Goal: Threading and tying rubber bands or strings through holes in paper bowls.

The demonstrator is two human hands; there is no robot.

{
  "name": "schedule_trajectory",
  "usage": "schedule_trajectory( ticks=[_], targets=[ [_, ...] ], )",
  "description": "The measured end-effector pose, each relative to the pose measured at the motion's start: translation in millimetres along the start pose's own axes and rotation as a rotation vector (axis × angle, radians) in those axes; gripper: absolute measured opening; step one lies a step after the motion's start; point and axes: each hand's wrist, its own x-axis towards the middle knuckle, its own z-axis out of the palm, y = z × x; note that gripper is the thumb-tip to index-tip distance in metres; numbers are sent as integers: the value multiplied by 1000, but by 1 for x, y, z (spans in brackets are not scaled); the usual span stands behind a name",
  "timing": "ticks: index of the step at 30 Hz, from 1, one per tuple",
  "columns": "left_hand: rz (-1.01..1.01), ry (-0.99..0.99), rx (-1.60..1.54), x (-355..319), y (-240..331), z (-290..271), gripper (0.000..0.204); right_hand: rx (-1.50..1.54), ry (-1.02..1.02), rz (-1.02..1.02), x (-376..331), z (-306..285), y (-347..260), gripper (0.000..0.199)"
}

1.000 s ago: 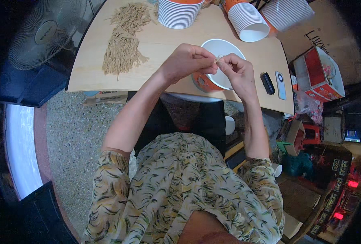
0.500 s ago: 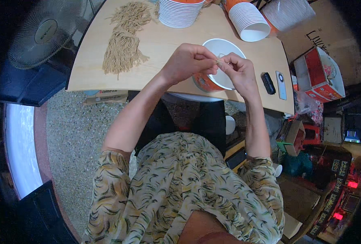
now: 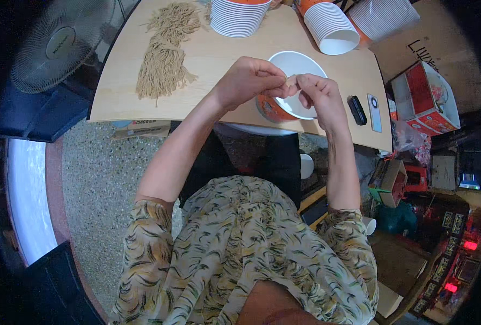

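My left hand (image 3: 249, 82) and my right hand (image 3: 321, 96) meet in front of me, fingertips pinched together. Between them is a short bit of tan cord (image 3: 291, 83), mostly hidden by the fingers. Both hands are over a round paper tub (image 3: 276, 110), orange outside and white inside, which stands near the table's front edge. To the left lies a loose bundle of tan cords (image 3: 162, 70), bunched in two frayed heaps.
Stacked paper tubs (image 3: 239, 19) stand at the back of the table (image 3: 213, 65), with another stack (image 3: 332, 32) lying on its side. A black case (image 3: 356, 110) and a silver handheld device (image 3: 375, 112) lie at right. A fan (image 3: 59, 46) stands left.
My right hand's fingers have shifted and curled slightly apart from the left fingertips. A thin loop seen earlier above the right fingers no longer shows.
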Motion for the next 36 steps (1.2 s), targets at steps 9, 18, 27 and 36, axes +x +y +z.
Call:
schedule_trajectory(
  ticks=[9,18,27,36],
  targets=[
    [23,19,-36,-1,0,3,19,-12,56,-2,0,5,3,15],
    [35,89,66,-4,4,11,19,-210,44,-198,-6,12,10,16],
    [143,212,75,-4,1,17,13,-618,185,-468,-14,17,7,13],
    [77,162,192,0,-3,11,20,-706,309,-636,-16,23,1,8]
  ],
)
